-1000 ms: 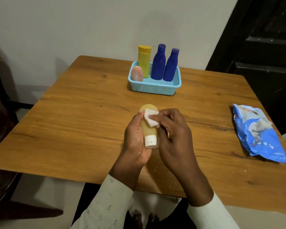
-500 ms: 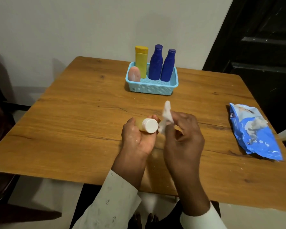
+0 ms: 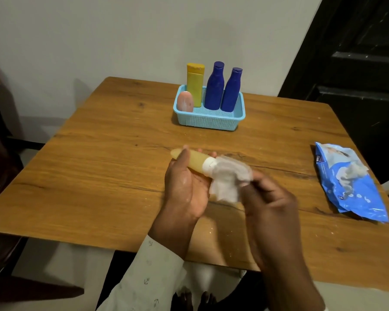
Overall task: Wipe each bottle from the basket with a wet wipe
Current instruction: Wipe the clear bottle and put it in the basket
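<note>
While one bottle is out for wiping: tabletop (image 3: 99,176), basket (image 3: 208,122), wipe pack (image 3: 350,187).
Basket holds a yellow bottle (image 3: 195,86), two blue bottles (image 3: 215,86) and a pink one (image 3: 185,104). Left hand (image 3: 184,189) has fingers curled round the tan bottle (image 3: 194,161) above the tabletop; right hand (image 3: 272,212) pinches the wet wipe (image 3: 227,178) at its white cap (image 3: 209,166). Step: cap cleaning, probably; next, return it and take another.

Bare wooden table (image 3: 103,167) lies open to my left; the light-blue plastic basket (image 3: 208,122) blocks ahead, the crumpled blue wipes packet (image 3: 355,189) my right.
</note>
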